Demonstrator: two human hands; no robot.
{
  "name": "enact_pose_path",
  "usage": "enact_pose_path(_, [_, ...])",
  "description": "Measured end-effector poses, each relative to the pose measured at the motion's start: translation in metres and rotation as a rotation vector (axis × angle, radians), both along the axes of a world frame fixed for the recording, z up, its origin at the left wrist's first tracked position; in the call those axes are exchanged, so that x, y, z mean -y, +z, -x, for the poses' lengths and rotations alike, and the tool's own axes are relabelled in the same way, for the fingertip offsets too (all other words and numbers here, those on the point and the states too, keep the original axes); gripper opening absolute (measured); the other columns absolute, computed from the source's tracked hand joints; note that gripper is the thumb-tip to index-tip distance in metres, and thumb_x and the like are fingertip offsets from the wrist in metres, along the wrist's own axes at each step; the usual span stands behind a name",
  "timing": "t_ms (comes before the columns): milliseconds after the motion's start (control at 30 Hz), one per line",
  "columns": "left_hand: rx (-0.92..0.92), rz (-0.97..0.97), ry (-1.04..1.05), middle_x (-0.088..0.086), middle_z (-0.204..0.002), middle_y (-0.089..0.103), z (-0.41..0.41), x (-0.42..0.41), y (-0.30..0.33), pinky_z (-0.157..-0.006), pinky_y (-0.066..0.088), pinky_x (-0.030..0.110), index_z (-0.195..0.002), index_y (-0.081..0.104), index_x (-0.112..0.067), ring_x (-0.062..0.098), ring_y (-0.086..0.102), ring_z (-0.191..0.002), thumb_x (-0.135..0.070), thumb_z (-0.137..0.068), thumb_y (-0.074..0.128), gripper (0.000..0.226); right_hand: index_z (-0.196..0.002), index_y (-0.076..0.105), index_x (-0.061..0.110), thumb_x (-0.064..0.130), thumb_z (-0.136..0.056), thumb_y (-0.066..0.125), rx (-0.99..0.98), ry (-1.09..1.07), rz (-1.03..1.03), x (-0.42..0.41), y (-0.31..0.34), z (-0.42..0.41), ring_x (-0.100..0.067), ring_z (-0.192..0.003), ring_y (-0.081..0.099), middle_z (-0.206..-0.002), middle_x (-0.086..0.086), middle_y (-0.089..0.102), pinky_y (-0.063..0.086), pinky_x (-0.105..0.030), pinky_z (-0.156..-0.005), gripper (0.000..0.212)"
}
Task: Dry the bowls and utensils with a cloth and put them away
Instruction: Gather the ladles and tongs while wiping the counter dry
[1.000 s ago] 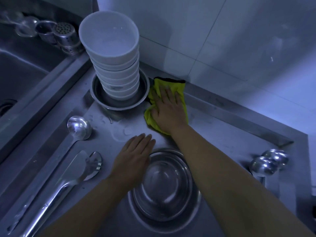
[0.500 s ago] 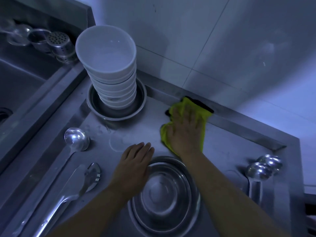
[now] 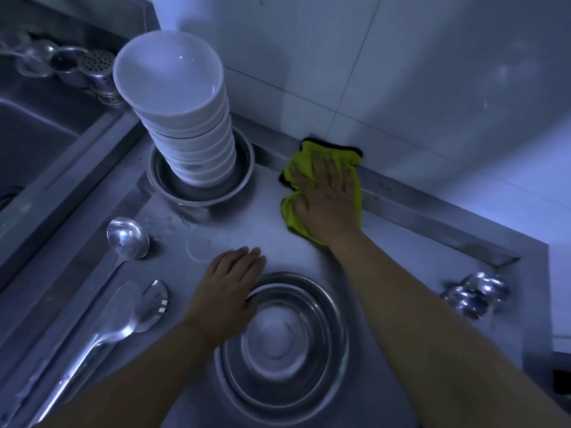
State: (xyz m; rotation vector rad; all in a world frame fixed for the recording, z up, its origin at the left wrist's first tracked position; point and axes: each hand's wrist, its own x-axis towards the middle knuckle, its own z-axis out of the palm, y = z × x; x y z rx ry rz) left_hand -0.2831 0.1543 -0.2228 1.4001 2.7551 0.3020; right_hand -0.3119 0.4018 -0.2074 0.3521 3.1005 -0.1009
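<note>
Yellow cloth (image 3: 321, 193): soft and crumpled with a dark edge, I see it pressed flat against the bench (image 3: 278, 236) near the tiled wall (image 3: 401, 72).
Right hand (image 3: 324, 199): grip released, fingers spread straight on the cloth.
Left hand (image 3: 228, 285): grip released, palm down, fingers straight, touching the rim of the nested steel bowls (image 3: 287, 344).
Steel bowls: round, shiny, right side up in front of me.
White bowls (image 3: 179, 112): smooth, stacked tall and leaning in a round steel basin (image 3: 200, 193).
Utensils: polished ladle (image 3: 126, 239) and flat spatula (image 3: 108, 322) lie at my left; two ladle heads (image 3: 475, 295) at my right.
Bench: brushed steel with wet marks.
</note>
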Motion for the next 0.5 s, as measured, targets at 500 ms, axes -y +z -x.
enact_pose_path(500, [-0.007,-0.022,-0.015,0.013,-0.123,0.062,-0.005,0.002,0.003,-0.099,0.033,0.040,-0.119,0.062,-0.006,0.027,0.045,-0.116,-0.037,-0.069,0.049,0.060,-0.152,0.017,0.027,0.053,-0.081,0.005,0.043,-0.448,-0.012,0.025,-0.001,-0.097,-0.035,-0.145,0.011,-0.160,-0.013,0.011,0.007,-0.057,-0.114,0.077])
